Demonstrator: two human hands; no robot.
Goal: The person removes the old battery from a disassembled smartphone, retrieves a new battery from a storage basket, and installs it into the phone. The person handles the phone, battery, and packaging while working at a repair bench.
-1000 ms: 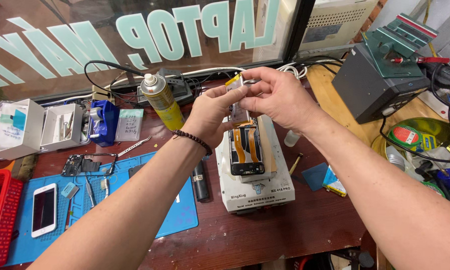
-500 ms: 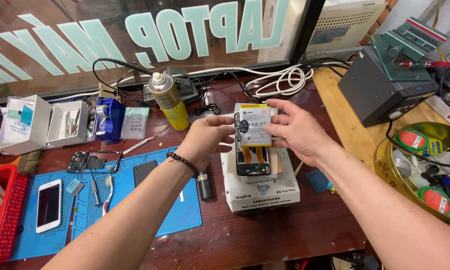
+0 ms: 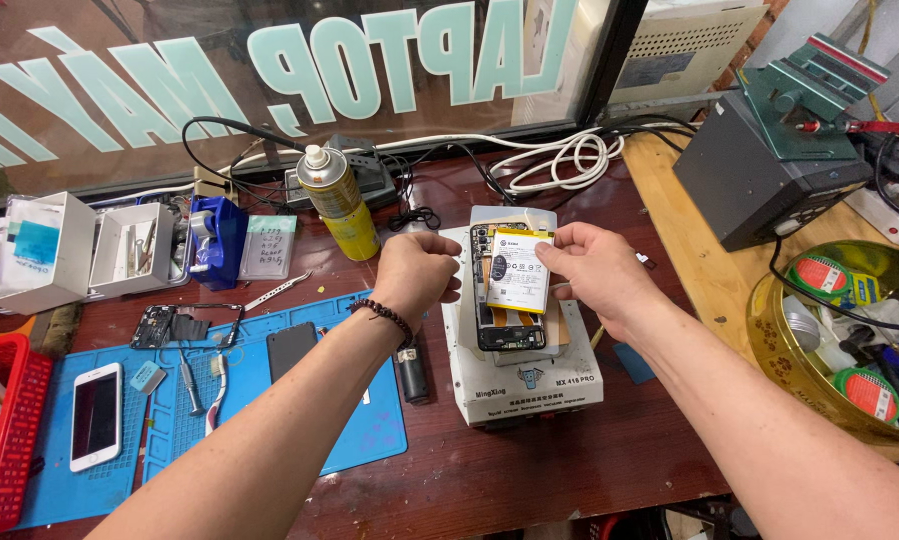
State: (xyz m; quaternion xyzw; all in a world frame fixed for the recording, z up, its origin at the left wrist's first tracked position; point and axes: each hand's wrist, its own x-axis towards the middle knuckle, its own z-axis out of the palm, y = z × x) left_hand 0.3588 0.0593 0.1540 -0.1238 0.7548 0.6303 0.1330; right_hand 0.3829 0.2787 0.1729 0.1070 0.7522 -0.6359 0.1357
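- Lying open on top of a white box-shaped machine (image 3: 525,375), a phone with its back off (image 3: 510,290) shows its insides, and both hands are at it.
- The right hand (image 3: 600,272) pinches the top right edge of the white battery (image 3: 518,270) between thumb and fingers; the battery sits in the open phone, and whether it is lifted a little is hard to tell.
- The left hand (image 3: 415,275) is curled into a loose fist at the phone's left edge. It seems to touch the edge, but its fingertips are hidden behind the knuckles, so what it grips (if anything) cannot be told.
- A dark bead bracelet (image 3: 385,315) goes round the left wrist.
- A small dark tube-shaped thing (image 3: 411,372) lies just left of the machine, partly hidden under the left arm.
- A yellow spray can (image 3: 338,200) stands behind the left hand, near the window.
- On the blue mat (image 3: 370,430) lie a white phone (image 3: 97,415), a dark flat piece (image 3: 292,348) and some small tools (too small to name).
- At the left edge a red tray (image 3: 0,440) is cut off.
- On the right a gold bowl (image 3: 770,320) holds tape rolls and odd bits, and a dark grey box (image 3: 760,180) stands behind it.
- White cables (image 3: 560,160) coil behind the machine.
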